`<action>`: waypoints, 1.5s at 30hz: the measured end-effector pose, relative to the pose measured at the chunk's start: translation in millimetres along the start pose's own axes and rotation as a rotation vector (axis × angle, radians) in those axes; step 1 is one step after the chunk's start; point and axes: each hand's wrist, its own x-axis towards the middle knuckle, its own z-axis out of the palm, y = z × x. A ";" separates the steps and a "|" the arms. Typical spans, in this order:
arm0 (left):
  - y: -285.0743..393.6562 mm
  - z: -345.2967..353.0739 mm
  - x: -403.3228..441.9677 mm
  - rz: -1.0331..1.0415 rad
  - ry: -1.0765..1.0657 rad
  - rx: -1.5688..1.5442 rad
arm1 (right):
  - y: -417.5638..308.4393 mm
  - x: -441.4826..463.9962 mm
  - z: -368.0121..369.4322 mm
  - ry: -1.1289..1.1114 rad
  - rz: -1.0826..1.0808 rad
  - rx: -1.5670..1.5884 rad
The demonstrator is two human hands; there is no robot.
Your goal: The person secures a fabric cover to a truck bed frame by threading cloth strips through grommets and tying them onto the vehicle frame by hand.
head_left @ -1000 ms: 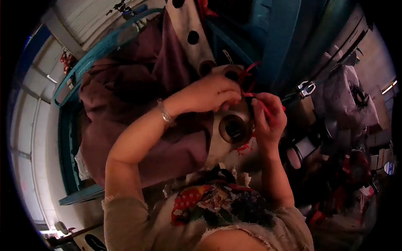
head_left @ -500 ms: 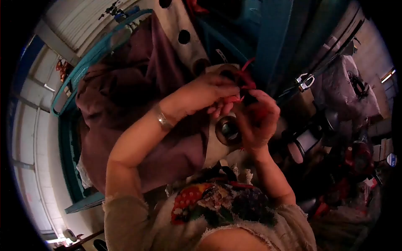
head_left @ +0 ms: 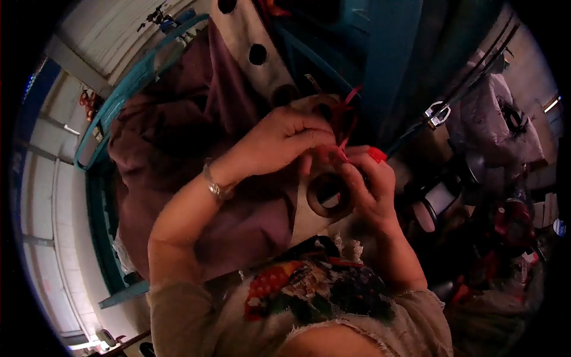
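Both my hands meet over a pale band (head_left: 306,220) with large round eyelets, which edges a purple-brown cloth (head_left: 250,220). A thin red ribbon (head_left: 352,98) loops up beyond my fingers. My left hand (head_left: 291,140), a bracelet on its wrist, has its thumb and fingers closed on the ribbon. Close against it, my right hand (head_left: 372,181) pinches the ribbon with bent fingers; a bright red patch (head_left: 376,155) shows at its knuckles, its kind unclear. Just below the fingers lies a dark-rimmed eyelet (head_left: 318,208). The exact fingertip contact is partly hidden.
A blue-green metal frame (head_left: 389,71) rises behind my hands. The cloth lies heaped within a teal frame (head_left: 98,196) at the left. Cords with a metal buckle (head_left: 437,114) stretch across the right, near a pale bag (head_left: 493,125) and dim clutter.
My right hand has turned and lowered slightly, its fingers now bent in toward the left. My left hand has shifted a little left. More of the eyelet below shows.
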 end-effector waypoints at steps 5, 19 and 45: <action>17.9 -7.2 9.4 0.366 0.044 0.559 | -7.2 -0.5 -5.6 -0.043 0.673 0.630; 26.7 -9.6 18.8 0.611 0.246 1.155 | -4.0 2.5 -10.0 0.016 0.663 0.592; -10.9 4.4 22.6 0.487 0.012 0.076 | -23.0 -4.6 -57.4 -0.104 0.406 0.324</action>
